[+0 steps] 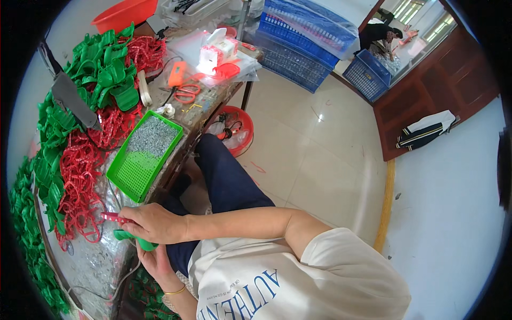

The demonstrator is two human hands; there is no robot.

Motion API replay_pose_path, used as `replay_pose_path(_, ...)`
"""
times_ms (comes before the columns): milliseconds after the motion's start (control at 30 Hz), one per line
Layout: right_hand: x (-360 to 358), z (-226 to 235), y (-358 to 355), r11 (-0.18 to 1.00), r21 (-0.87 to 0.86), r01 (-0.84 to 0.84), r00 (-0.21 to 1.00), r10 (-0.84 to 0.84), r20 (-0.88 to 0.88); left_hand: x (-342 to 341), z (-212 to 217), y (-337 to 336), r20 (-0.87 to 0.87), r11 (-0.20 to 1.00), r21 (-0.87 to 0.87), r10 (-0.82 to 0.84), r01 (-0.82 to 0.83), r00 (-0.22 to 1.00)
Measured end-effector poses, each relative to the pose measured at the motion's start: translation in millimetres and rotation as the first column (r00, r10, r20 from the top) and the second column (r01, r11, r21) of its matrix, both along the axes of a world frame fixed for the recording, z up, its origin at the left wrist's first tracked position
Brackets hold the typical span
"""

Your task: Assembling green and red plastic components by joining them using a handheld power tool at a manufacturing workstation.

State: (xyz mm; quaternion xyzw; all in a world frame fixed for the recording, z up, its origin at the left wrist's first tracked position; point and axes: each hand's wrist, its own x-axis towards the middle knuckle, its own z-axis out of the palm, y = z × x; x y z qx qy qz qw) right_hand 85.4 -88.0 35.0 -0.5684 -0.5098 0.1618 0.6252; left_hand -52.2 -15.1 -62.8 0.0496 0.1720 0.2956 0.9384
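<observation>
My left hand (154, 262), a gold bracelet at its wrist, grips a green plastic piece (145, 244) from below. Just above it, my right hand (157, 224) is closed on a red patterned strap (113, 217). Both hands meet at the table's near edge, and the fingers partly hide the green piece. Close beyond them lies a green perforated tray (134, 173) with small silvery metal parts (152, 136) heaped at its far end. A tangle of red straps (80, 186) lies left of the hands, beside a pile of green plastic pieces (109, 72).
Orange-handled scissors (186, 94), a tissue box (217, 53) and a grey lamp-like device (74, 98) are on the table. A red bucket (246, 133) stands on the floor beside my leg. Blue crates (290, 61) are stacked further back. Another person (376, 34) bends over a crate beyond the doorway.
</observation>
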Motion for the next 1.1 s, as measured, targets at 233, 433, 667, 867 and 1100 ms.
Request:
replay_pose_path(233,-15.8,1.6,-14.3,0.981,-0.053,0.188,0.937,-0.163,0.308,30.5,35.2,-41.4,0.378,0.968,0.252,-0.089,-0.009,0.922)
replay_pose_path(433,2.4,28.0,-34.9,0.945,-0.323,0.046,0.997,-0.022,0.077,45.7,34.4,-50.2,0.093,0.979,0.182,0.071,-0.087,0.993)
replay_pose_path(667,7.8,18.7,-42.9,0.952,-0.302,-0.054,0.995,0.025,-0.098,55.8,29.7,-53.4,0.108,0.972,0.229,0.033,-0.057,0.994)
replay_pose_path(867,40.3,40.9,-45.1,0.992,-0.023,0.12,0.987,-0.117,0.114,47.9,42.7,-41.4,0.226,0.941,0.327,-0.163,0.083,0.96)
replay_pose_path(1100,12.9,24.9,-34.6,0.954,-0.19,0.232,0.689,-0.023,0.725,55.8,23.3,-51.8,0.088,0.985,0.17,0.011,-0.026,0.996)
